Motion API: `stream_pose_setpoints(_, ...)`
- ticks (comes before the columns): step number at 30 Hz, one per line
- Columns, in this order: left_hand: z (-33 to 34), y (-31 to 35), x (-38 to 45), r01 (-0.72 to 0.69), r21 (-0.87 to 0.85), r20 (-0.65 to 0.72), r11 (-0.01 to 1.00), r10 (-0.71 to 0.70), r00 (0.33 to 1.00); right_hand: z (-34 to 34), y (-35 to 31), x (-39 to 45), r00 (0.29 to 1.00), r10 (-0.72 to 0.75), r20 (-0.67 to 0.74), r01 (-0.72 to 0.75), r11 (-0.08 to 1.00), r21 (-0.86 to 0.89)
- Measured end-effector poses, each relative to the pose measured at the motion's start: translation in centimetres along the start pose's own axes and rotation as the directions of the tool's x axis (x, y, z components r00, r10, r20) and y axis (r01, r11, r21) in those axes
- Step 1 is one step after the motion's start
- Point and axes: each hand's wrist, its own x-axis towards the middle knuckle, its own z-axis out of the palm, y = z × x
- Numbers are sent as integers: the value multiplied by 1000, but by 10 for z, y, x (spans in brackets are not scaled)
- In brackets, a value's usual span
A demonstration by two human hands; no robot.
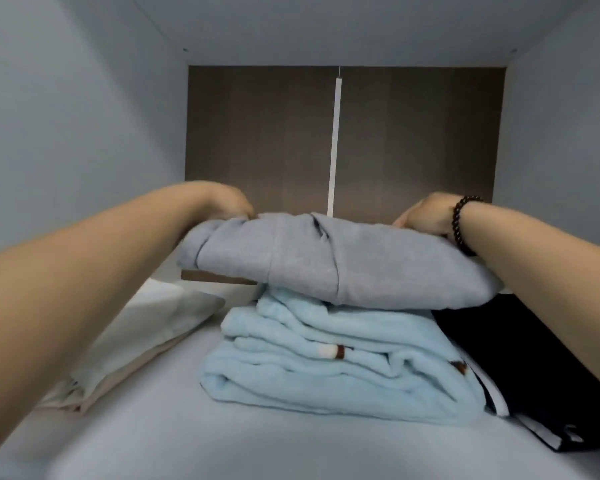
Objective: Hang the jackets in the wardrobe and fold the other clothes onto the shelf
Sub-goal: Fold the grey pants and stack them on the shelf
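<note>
Head view, looking into a wardrobe compartment. The left hand (227, 202) is curling its fingers over the far left end of the folded grey garment (336, 261) and appears to be grasping the cloth; the right hand (426, 214), a dark bead bracelet (459, 225) circling its wrist, is lying on the far right end, but its fingers are hidden behind the fold, so whether it is clenching or only pressing cannot be told. Holding both far ends probably is keeping the fold from opening while the garment is being seated squarely. The grey garment is resting on top of a folded light blue fleece (326, 375), which is lying on the pale shelf (222, 452); together they are forming one stack. A folded black garment (534, 375) with white trim is lying just beside the stack, touching it on the right. A flat white and beige folded piece (146, 327) is lying near the stack on the left. Behind, a brown back panel (257, 140) is closing the compartment.
</note>
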Motion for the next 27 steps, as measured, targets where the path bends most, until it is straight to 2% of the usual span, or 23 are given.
stream_pose_setpoints(1, -6, 4, -1, 2, 7, -44, 1000, -1, 999, -6, -1, -4, 1000, -12, -22, 12, 1000, -17)
stream_pose_setpoints(3, 9, 9, -5, 2, 21, -19, 1000, -2, 1000, -2, 1, -8, 999, -10, -33, 7, 996, -84)
stream_pose_setpoints(5, 31, 15, -7, 56, 20, -11, 998, -56, 998, 19, 6, -17, 999, 20, 43, -10, 973, -231)
stream_pose_setpoints(7, 41, 22, -8, 64, -9, -104, 998, -65, 992, 35, 8, -19, 999, 12, 39, 0, 957, -291)
stream_pose_setpoints(9, 33, 39, -9, 10, -55, -262, 998, -24, 965, 33, 1, -19, 993, -81, -86, 63, 980, -189)
stream_pose_setpoints(10, 27, 47, -7, -62, -73, -322, 995, 35, 946, 31, -5, -17, 977, -145, -158, 126, 984, -122)
stream_pose_setpoints(11, 23, 58, -6, -155, -106, -340, 982, 110, 934, 34, -11, -14, 964, -206, -169, 196, 978, -76)
stream_pose_setpoints(13, 33, 74, -4, -289, -159, -272, 944, 239, 932, 52, -25, -10, 949, -315, 0, 314, 947, -64)
stream_pose_setpoints(16, 63, 77, 7, -211, -248, -26, 946, 211, 977, 91, -27, 5, 931, -280, 236, 307, 948, -86)
stream_pose_setpoints(20, 83, 71, 18, -117, -308, 43, 944, 137, 990, 107, -21, 22, 926, -244, 289, 259, 966, -14)
stream_pose_setpoints(23, 85, 70, 15, -124, -405, 14, 906, 142, 990, 109, -21, 26, 928, -230, 294, 232, 972, 27)
stream_pose_setpoints(27, 90, 63, -1, -166, -531, -67, 831, 154, 986, 103, -20, 10, 948, -245, 205, 261, 964, -57)
